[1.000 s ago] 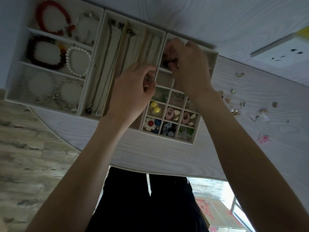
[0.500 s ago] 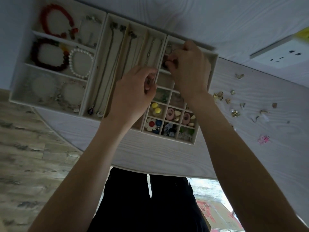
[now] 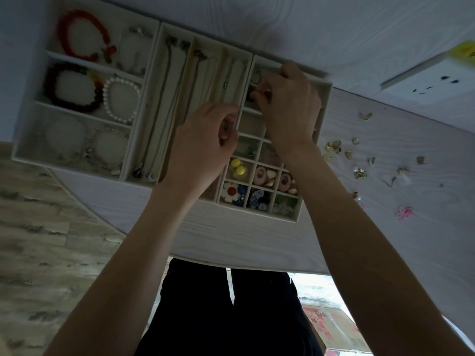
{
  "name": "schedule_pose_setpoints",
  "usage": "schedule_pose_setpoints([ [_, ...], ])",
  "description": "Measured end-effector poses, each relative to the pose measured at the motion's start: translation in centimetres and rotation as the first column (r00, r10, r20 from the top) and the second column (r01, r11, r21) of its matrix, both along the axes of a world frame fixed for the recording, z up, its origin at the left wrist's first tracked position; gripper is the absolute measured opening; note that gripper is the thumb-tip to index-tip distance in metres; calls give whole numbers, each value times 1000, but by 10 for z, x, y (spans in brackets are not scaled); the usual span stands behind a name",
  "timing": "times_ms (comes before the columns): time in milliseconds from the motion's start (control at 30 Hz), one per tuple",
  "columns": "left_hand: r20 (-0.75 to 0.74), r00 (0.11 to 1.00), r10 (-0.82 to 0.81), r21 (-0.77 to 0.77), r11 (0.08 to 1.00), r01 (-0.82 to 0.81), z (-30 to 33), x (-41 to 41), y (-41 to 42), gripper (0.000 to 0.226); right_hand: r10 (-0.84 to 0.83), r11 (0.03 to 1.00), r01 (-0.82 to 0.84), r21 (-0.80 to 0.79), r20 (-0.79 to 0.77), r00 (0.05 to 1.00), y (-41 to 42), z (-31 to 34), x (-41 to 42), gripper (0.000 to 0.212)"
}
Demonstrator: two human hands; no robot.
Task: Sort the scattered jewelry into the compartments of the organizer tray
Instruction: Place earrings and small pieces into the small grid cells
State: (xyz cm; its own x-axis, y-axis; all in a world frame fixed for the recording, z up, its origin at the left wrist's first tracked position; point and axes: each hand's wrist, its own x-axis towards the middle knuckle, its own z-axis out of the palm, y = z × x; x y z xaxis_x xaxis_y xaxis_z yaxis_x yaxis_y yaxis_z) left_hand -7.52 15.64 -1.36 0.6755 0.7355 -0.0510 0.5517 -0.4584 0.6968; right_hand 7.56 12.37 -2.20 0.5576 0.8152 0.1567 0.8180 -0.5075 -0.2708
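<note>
A small dark piece (image 3: 253, 95) is pinched by the right hand (image 3: 288, 106) over the tray's (image 3: 77, 164) far-right compartment. The left hand (image 3: 203, 147) is curled; contents cannot be told. Release should be low, inside the dividers. Loose pieces (image 3: 359, 173) lie right on the worktop (image 3: 231, 235).

No text, label, brand or number can be read on anything in view.

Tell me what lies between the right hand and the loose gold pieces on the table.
Nothing visible. The right hand is over the earring tray; bare tabletop separates the tray's right wall from the gold pieces.
</note>
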Motion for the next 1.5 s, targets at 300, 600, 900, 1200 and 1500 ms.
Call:
schedule_pose_setpoints([
  [300,-32,999,-4,51,999,6,0,-1,0,29,-29,990,44,132,-114,993,-12,9,4,17],
  [600,-178,964,-199,187,955,232,19,17,-21,36,-174,965,220,142,-284,943,-147,36,20,25],
  [900,-314,910,-271,198,919,342,11,33,-37,49,-447,894,431,-117,-281,850,-211,8,63,28],
  [1200,-288,935,-208,170,950,264,9,32,-34,39,-256,955,295,30,-420,871,-182,-1,64,18],
  [1500,-264,944,-196,155,958,242,7,32,-33,38,-218,973,230,26,-235,947,-166,-1,58,25],
])
